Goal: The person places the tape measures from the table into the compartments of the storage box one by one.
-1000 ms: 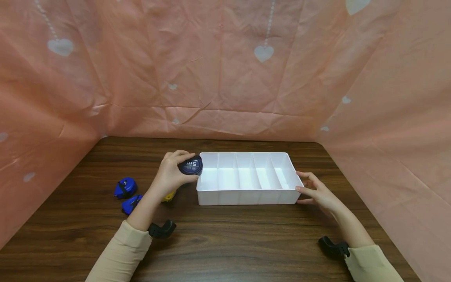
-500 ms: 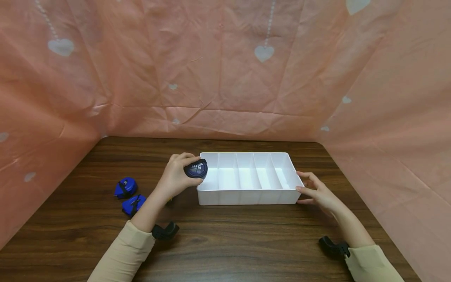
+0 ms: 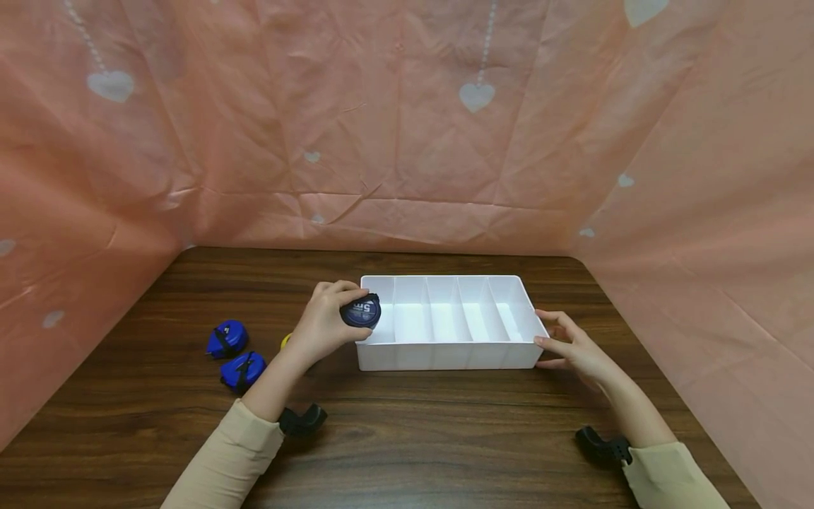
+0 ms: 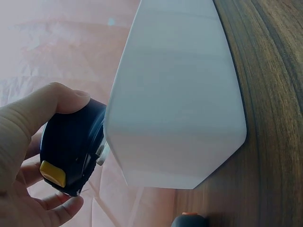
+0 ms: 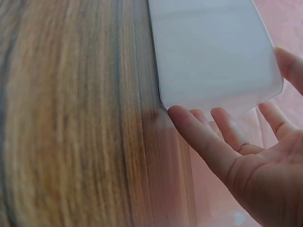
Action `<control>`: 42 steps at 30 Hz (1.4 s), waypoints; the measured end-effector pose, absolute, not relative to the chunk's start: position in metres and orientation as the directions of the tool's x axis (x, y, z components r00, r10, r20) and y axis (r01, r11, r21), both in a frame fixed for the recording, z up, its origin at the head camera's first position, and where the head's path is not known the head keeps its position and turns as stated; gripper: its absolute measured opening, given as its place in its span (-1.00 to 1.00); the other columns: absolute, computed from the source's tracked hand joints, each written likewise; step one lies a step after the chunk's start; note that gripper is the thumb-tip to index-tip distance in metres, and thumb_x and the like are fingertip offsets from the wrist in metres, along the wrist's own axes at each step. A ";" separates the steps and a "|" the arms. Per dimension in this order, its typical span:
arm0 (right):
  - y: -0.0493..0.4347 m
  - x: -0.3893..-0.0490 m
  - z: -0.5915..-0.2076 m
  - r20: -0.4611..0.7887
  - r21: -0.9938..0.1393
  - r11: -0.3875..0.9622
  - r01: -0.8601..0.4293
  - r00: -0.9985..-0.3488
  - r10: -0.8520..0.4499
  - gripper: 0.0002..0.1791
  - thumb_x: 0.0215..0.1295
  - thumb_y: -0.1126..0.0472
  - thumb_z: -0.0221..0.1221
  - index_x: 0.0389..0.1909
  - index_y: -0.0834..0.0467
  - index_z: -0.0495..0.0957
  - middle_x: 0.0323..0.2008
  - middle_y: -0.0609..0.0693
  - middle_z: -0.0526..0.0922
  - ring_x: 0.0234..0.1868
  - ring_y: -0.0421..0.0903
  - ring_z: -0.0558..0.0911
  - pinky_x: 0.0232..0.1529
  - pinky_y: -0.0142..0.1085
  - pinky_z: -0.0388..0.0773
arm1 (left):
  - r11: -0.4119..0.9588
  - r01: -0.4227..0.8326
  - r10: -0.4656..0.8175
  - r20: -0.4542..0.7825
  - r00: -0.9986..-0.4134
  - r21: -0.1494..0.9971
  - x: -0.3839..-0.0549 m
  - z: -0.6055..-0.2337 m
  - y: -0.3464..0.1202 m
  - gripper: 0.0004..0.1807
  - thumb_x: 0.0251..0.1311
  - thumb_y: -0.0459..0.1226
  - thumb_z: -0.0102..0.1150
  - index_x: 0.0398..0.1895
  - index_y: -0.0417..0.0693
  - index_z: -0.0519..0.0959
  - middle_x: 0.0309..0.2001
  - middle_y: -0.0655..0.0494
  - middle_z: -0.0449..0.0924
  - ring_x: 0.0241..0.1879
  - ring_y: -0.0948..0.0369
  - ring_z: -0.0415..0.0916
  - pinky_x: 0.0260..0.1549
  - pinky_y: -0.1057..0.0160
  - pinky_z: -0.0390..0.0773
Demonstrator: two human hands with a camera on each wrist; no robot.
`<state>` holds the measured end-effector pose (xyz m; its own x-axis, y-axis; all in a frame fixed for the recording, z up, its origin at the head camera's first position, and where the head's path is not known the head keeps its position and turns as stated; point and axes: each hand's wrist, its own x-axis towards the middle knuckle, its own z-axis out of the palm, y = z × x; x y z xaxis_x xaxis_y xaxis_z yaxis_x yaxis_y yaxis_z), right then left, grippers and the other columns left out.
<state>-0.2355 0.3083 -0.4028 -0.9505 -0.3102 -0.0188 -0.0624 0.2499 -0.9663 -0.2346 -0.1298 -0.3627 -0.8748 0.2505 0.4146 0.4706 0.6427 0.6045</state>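
Observation:
My left hand (image 3: 327, 322) grips a dark blue tape measure (image 3: 361, 311), printed "5m", between thumb and fingers. It is over the left end compartment of a white divided box (image 3: 445, 357). The left wrist view shows the tape measure's yellow button (image 4: 53, 173) and its metal end hook beside the box rim. My right hand (image 3: 575, 350) touches the box's right end with spread, mostly straight fingers, also seen in the right wrist view on the white end wall (image 5: 218, 61). The box's visible compartments hold nothing.
Two blue tape measures (image 3: 227, 338) with black straps lie on the wooden table (image 3: 407, 438) at the left. A yellow thing (image 3: 285, 341) is mostly hidden behind my left wrist. Pink cloth (image 3: 400, 141) surrounds the table's back and sides.
My left hand has carried the dark blue tape measure rightward and slightly nearer, from beside the box's left rim to over its left compartment. My right hand and the box have stayed put.

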 end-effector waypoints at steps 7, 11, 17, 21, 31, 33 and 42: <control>0.308 -0.235 -0.402 -0.018 -0.966 0.251 -0.063 -0.951 -0.310 -0.35 0.39 0.24 0.11 0.37 0.28 0.03 -0.01 0.36 0.29 -0.11 0.00 0.54 -0.17 0.08 0.56 | 0.648 0.480 0.262 0.419 -0.869 0.591 -0.235 -0.364 -0.126 -0.33 -0.28 -0.24 0.59 0.05 -0.17 0.62 0.03 0.02 0.53 0.03 0.02 0.24 -0.16 -0.01 0.50; 0.308 -0.236 -0.403 -0.018 -0.968 0.245 -0.062 -0.950 -0.312 -0.35 0.39 0.25 0.11 0.37 0.29 0.03 -0.01 0.35 0.30 -0.11 -0.02 0.54 -0.16 0.07 0.56 | 0.657 0.477 0.263 0.416 -0.870 0.583 -0.235 -0.365 -0.124 -0.32 -0.29 -0.22 0.60 0.05 -0.15 0.63 0.04 0.03 0.53 0.03 0.03 0.25 -0.15 0.00 0.51; 0.308 -0.236 -0.402 -0.020 -0.967 0.246 -0.061 -0.950 -0.313 -0.36 0.39 0.24 0.11 0.37 0.28 0.04 0.01 0.37 0.29 -0.10 -0.02 0.54 -0.16 0.07 0.56 | 0.668 0.474 0.273 0.403 -0.873 0.574 -0.236 -0.366 -0.122 -0.33 -0.27 -0.17 0.60 0.05 -0.13 0.63 0.05 0.02 0.53 0.03 0.04 0.25 -0.15 0.01 0.53; 0.308 -0.236 -0.402 -0.021 -0.967 0.246 -0.060 -0.949 -0.313 -0.37 0.39 0.24 0.11 0.37 0.27 0.06 0.02 0.38 0.29 -0.10 -0.02 0.55 -0.16 0.07 0.56 | 0.684 0.471 0.285 0.390 -0.876 0.557 -0.237 -0.368 -0.120 -0.34 -0.26 -0.16 0.60 0.04 -0.13 0.63 0.05 0.02 0.52 0.03 0.04 0.25 -0.16 0.03 0.52; 0.307 -0.237 -0.402 -0.024 -0.968 0.247 -0.055 -0.952 -0.306 -0.36 0.39 0.23 0.11 0.37 0.26 0.06 0.06 0.39 0.27 -0.09 -0.02 0.55 -0.15 0.07 0.56 | 0.691 0.483 0.307 0.387 -0.870 0.538 -0.236 -0.370 -0.116 -0.34 -0.23 -0.16 0.59 0.06 -0.14 0.63 0.04 0.02 0.51 0.03 0.03 0.25 -0.17 0.02 0.52; 0.307 -0.237 -0.402 -0.024 -0.968 0.246 -0.055 -0.951 -0.307 -0.36 0.39 0.23 0.11 0.37 0.27 0.05 0.05 0.39 0.27 -0.10 -0.02 0.55 -0.15 0.07 0.56 | 0.694 0.492 0.324 0.382 -0.866 0.527 -0.236 -0.371 -0.117 -0.34 -0.20 -0.15 0.58 0.07 -0.14 0.61 0.05 0.02 0.50 0.04 0.02 0.24 -0.16 0.01 0.51; 0.308 -0.236 -0.403 -0.019 -0.968 0.245 -0.061 -0.950 -0.312 -0.36 0.39 0.24 0.11 0.37 0.27 0.05 0.02 0.37 0.27 -0.10 0.00 0.53 -0.15 0.08 0.55 | 0.717 0.561 0.427 0.376 -0.822 0.413 -0.236 -0.374 -0.116 -0.31 -0.10 -0.03 0.49 0.15 -0.12 0.57 0.11 -0.02 0.47 0.08 0.00 0.23 -0.10 -0.02 0.47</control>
<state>-0.2359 0.3080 -0.4030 -0.9499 -0.3120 -0.0189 -0.0611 0.2445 -0.9677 -0.2363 -0.1164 -0.3738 -0.8223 0.4271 0.3761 0.5614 0.7169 0.4134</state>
